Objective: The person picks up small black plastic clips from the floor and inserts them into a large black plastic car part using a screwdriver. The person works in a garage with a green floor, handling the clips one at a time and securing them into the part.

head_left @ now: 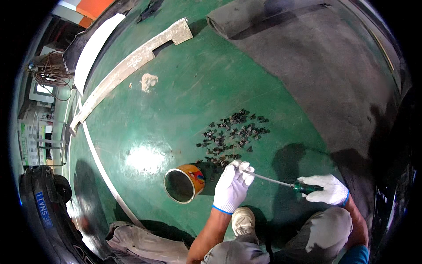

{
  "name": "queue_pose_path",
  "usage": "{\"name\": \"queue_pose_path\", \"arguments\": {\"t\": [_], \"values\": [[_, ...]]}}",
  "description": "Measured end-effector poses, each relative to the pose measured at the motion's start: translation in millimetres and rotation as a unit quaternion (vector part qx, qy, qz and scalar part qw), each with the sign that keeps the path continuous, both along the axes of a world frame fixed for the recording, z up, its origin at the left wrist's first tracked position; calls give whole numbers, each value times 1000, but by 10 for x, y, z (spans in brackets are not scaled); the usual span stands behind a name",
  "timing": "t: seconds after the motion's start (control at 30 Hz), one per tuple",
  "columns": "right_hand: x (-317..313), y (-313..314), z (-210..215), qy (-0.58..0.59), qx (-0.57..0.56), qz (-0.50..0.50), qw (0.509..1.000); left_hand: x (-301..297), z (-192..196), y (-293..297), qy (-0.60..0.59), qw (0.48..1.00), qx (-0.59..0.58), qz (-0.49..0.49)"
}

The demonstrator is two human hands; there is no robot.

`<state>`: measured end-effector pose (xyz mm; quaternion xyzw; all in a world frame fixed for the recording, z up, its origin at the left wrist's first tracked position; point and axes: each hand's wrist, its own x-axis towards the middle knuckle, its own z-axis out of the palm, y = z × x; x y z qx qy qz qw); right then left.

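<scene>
Leftmost, a dark car (31, 190) occupies the lower-left edge of the frame; a pale notched strip (127, 66) crosses the upper left. Below centre sits a can (198, 175), with small dark pieces (237, 134) scattered on the green floor at its upper right. Your gloved left hand (234, 188) bends its fingers about the screwdriver's tip; whether they pinch anything cannot be told. Rightward, the green-handled screwdriver (302, 188) spans both hands, lower right of centre, its handle gripped by your gloved right hand (329, 189).
</scene>
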<state>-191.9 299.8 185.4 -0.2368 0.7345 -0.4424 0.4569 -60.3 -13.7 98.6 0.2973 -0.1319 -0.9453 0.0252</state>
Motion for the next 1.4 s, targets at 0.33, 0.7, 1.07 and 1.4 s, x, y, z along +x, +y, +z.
{"name": "queue_pose_path", "arguments": {"t": [0.33,0.7,1.07,1.4], "values": [[22,13,-157,52,-34,41,997,-30,-12,-19,36,985,-161,-59],[-181,95,-137,-231,-75,-47,969,-510,359,83,43,958,-284,-22],[-239,142,-362,-350,-133,-115,920,-891,760,267,25,966,-255,-29],[-294,129,-413,-358,-39,-146,921,-790,774,174,24,982,-167,-82]]}}
